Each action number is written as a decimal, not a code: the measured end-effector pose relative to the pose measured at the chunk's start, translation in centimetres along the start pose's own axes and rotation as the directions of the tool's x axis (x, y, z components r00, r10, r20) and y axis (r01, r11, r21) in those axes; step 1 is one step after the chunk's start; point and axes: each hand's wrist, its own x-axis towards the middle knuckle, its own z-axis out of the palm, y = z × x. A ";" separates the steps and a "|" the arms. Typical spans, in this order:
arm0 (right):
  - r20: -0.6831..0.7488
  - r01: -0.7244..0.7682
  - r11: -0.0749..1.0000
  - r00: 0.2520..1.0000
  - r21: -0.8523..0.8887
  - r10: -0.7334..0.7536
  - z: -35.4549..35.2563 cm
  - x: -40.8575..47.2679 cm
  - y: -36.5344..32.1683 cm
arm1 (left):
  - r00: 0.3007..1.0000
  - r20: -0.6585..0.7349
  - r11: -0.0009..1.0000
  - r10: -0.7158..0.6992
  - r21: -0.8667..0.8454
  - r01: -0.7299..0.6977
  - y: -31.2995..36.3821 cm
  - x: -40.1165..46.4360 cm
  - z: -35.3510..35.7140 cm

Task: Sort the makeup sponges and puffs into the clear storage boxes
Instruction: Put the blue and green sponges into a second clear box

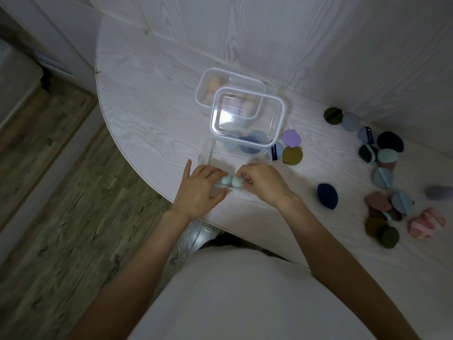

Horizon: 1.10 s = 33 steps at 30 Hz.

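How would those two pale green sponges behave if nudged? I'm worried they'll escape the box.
The pale green sponges look rounded, so they would probably roll. They seem small and likely light and squashy, not fragile. The left hand and right hand pinch one each at the near box, whose walls should stop them.
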 end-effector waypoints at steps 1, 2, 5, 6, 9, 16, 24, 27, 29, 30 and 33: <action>-0.001 0.000 1.000 1.000 0.006 0.000 0.0 0.0 0.1 | 1.000 -0.006 1.000 -0.001 -0.005 0.001 0.0 0.0 0.0; -0.004 0.000 1.000 1.000 0.016 0.000 -0.1 -0.1 0.1 | 1.000 -0.012 1.000 -0.006 -0.012 0.005 0.1 -0.1 -0.1; -0.026 0.012 0.997 1.000 0.071 -0.010 -0.3 -0.3 0.1 | 0.999 -0.032 1.000 -0.015 -0.014 0.015 0.3 -0.1 -0.3; -0.038 0.013 0.995 0.999 0.100 -0.009 -0.4 -0.5 0.0 | 0.999 -0.038 1.000 -0.016 -0.012 0.016 0.4 0.0 -0.4; -0.088 0.012 0.986 0.996 0.167 0.003 -0.6 -0.9 0.1 | 0.999 -0.048 1.000 -0.022 -0.004 0.021 0.8 0.2 -0.5; -0.042 0.014 0.999 0.999 0.048 -0.012 -0.4 -0.5 0.3 | 0.998 -0.008 0.997 -0.060 0.055 0.060 1.5 0.6 0.0; 0.073 0.119 0.984 0.991 -0.133 -0.110 -1.0 0.1 0.0 | 0.998 0.017 0.994 -0.066 0.093 0.064 1.5 0.2 0.1; 0.032 0.150 0.977 0.989 -0.150 -0.147 -1.0 0.2 0.0 | 0.998 -0.008 0.991 -0.068 0.117 0.069 1.1 0.3 0.1; 0.021 0.179 0.976 0.984 -0.126 -0.178 -0.7 0.3 -0.3 | 0.997 -0.017 0.989 -0.080 0.123 0.082 0.8 0.2 0.0; 0.019 0.193 0.975 0.981 -0.107 -0.192 -0.6 0.4 -0.5 | 0.996 -0.015 0.988 -0.085 0.127 0.086 0.6 0.1 -0.1; 0.026 0.158 0.987 0.987 -0.027 -0.157 -0.1 0.6 -0.6 | 0.995 0.015 0.987 -0.096 0.130 0.093 0.3 -0.1 -0.2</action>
